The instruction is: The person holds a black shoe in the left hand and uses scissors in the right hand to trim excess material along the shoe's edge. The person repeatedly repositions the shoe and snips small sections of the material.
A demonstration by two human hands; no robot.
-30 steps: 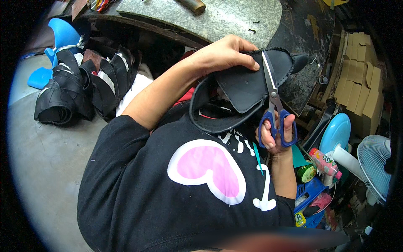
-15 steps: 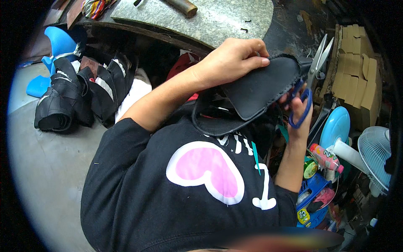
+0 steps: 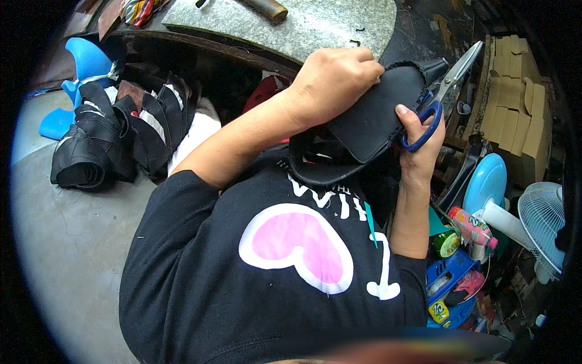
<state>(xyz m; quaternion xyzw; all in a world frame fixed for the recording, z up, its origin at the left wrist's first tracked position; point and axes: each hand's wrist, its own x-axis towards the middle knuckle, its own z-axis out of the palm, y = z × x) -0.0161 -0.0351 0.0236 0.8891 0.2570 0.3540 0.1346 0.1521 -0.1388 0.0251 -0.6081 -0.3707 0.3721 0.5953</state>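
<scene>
My left hand [image 3: 339, 82] is closed on the upper left edge of a black leather piece [image 3: 370, 130], which looks like a shoe upper. It has a rough gathered rim along the right side and a curved band looping out at the lower left. In my right hand [image 3: 422, 142] is a pair of scissors [image 3: 434, 118] with blue handles. Their blades point up and to the right, past the piece, and lie together. My right thumb rests at the piece's right rim; the other right fingers are partly hidden behind it.
A grey stone slab [image 3: 315, 33] with a wooden handle [image 3: 267, 9] lies ahead. Bundled black pieces [image 3: 91, 151] sit at left beside a blue plastic thing [image 3: 88, 60]. At right are cardboard pieces [image 3: 509, 97], a white-and-blue fan [image 3: 536, 212] and a blue basket [image 3: 448, 279].
The scissors' blades have come together and swung a little to the right. My right thumb has come onto the piece's rim, and the piece has tilted and risen slightly with my left hand.
</scene>
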